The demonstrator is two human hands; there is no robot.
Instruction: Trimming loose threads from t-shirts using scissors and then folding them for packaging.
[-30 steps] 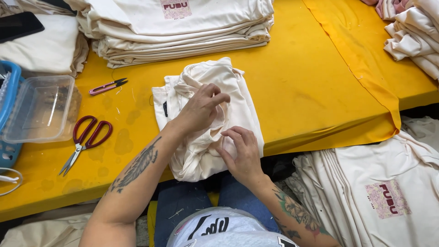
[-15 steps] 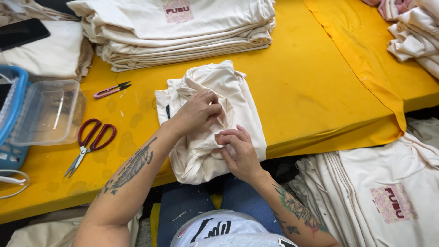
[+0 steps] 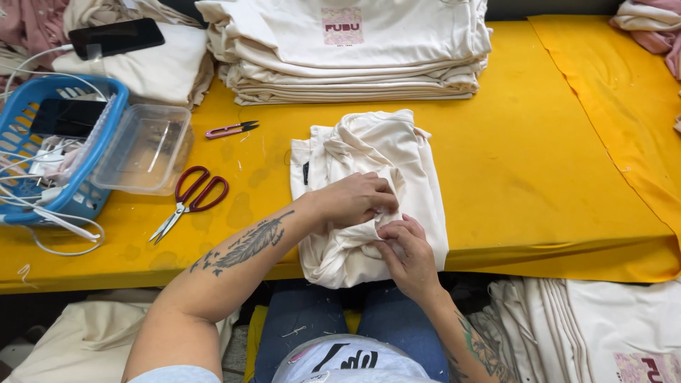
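Yellow cloth-covered worktable (image 3: pixel 553 163) bearing, at near centre, a soft, light, crumpled cream cotton garment (image 3: pixel 369 191), left hand (image 3: pixel 355 202) and right hand (image 3: pixel 406 252) both pinching its near fold, seemingly the best purchase.

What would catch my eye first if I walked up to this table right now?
Probably the bright yellow table, with the left hand and right hand pinching a crumpled cream garment at its near edge. Behind lies a tall stack of folded cream shirts; red-handled scissors lie to the left.
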